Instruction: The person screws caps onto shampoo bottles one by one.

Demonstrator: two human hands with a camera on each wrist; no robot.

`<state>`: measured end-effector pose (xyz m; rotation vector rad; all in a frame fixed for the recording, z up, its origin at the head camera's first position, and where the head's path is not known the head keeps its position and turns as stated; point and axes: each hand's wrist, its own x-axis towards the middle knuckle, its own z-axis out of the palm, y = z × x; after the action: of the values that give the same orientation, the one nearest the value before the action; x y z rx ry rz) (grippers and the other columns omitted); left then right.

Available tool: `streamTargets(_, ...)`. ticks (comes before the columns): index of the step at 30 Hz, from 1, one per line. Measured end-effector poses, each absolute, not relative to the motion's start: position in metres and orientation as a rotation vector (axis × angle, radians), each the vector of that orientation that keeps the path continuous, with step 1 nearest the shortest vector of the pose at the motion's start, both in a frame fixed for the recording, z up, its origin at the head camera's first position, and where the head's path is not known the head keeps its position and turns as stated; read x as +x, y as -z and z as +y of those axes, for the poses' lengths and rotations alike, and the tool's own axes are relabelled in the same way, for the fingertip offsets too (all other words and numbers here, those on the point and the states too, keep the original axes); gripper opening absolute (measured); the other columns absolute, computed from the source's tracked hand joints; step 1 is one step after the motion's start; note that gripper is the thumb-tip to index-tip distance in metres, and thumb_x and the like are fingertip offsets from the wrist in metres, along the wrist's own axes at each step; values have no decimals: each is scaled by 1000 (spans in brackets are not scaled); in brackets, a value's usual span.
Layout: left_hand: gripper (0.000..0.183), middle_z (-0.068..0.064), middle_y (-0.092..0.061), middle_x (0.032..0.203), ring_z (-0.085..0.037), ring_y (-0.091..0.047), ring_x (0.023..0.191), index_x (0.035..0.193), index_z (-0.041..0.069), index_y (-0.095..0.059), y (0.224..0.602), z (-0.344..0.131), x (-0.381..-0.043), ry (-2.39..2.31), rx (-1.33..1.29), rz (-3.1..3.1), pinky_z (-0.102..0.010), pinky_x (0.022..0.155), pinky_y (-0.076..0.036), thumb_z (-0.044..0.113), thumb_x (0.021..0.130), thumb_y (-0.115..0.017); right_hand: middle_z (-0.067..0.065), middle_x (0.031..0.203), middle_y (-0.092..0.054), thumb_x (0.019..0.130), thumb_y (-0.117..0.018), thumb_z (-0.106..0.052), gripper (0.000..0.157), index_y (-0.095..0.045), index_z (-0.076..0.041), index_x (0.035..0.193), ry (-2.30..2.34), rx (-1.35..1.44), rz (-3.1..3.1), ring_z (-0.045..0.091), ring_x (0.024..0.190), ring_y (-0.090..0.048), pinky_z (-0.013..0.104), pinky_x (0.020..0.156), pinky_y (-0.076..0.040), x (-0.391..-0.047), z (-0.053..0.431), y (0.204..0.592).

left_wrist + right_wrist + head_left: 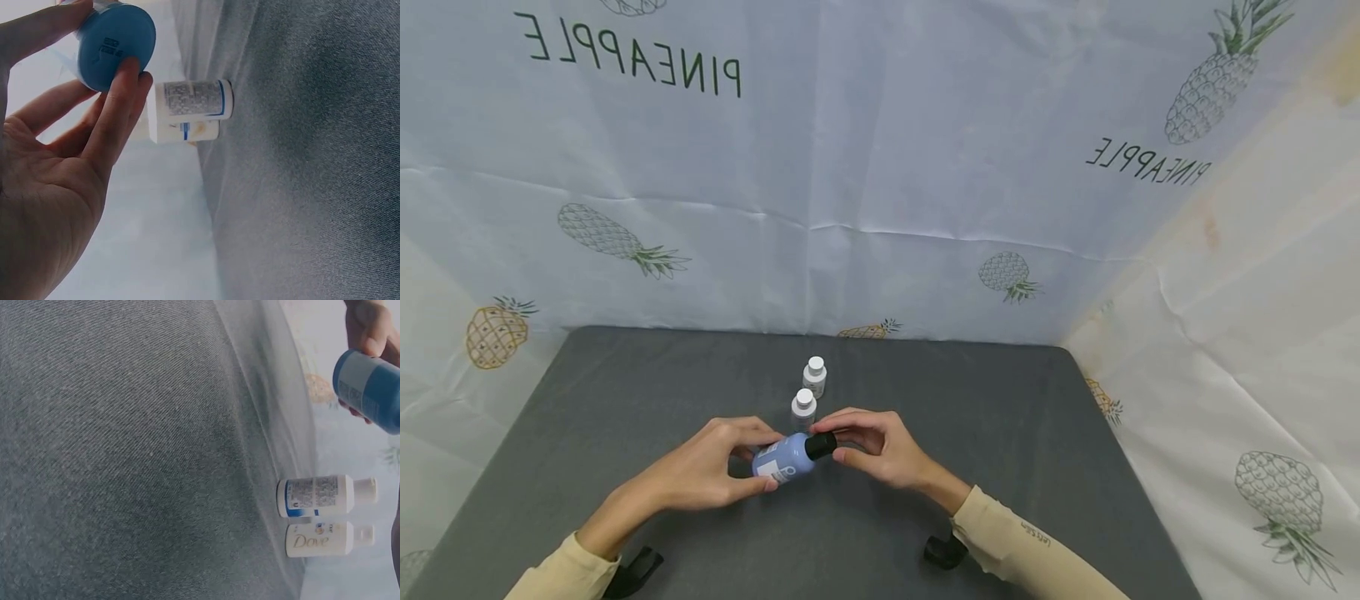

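Note:
My left hand point(711, 467) grips a blue bottle point(785, 458) with a white label, thumb along the near side and fingers behind. The bottle is tilted over above the table, its black cap point(822, 445) pointing right. At that cap, the thumb and fingertips of my right hand point(887, 450) pinch from either side. The left wrist view shows the round base of the blue bottle point(119, 47) between thumb and fingers. Just beyond the hands, two white bottles with white caps stand upright: a nearer one point(803, 408) with a printed panel and a farther one point(319, 539) marked Dove.
A dark grey cloth covers the table point(1000, 433). Behind it hangs a pale curtain point(880, 167) printed with pineapples, which continues along both sides. Black mounts point(943, 552) sit at both wrists by the beige sleeves.

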<state>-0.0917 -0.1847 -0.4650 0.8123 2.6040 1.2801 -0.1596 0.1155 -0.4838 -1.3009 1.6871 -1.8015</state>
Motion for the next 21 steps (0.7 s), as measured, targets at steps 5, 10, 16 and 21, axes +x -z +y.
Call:
streamTargets(5, 44, 4, -77, 117, 4, -68, 95, 132, 10, -77, 465, -185, -91, -1267, 799, 2608, -28, 80, -66, 27, 93, -88, 44, 134, -61, 103, -69, 2, 36, -62, 18, 135, 1818, -1254, 1709, 4, 130, -67, 40, 112, -59, -158, 115, 485)
streamTargets(10, 44, 3, -77, 117, 3, -68, 94, 131, 9, -77, 465, -184, -90, -1279, 799, 2609, -26, 79, -65, 26, 92, -88, 44, 131, -62, 103, -69, 3, 35, -63, 18, 133, 1836, -1213, 1730, 3, 126, -70, 35, 109, -61, -156, 114, 489)
streamTargets(16, 43, 3, -77, 116, 2, -68, 94, 131, 8, -77, 467, -183, -89, -1299, 807, 2602, -25, 78, -65, 25, 93, -88, 43, 130, -64, 103, -70, 2, 33, -65, 17, 132, 1851, -1168, 1765, 2, 120, -71, 30, 106, -62, -154, 114, 491)
streamTargets(21, 45, 4, -77, 116, 3, -69, 94, 132, 7, -77, 467, -182, -89, -1296, 806, 2606, -26, 79, -66, 26, 93, -88, 43, 130, -64, 103, -70, 1, 33, -65, 17, 132, 1857, -1165, 1774, 3, 119, -71, 30, 105, -63, -154, 114, 491)
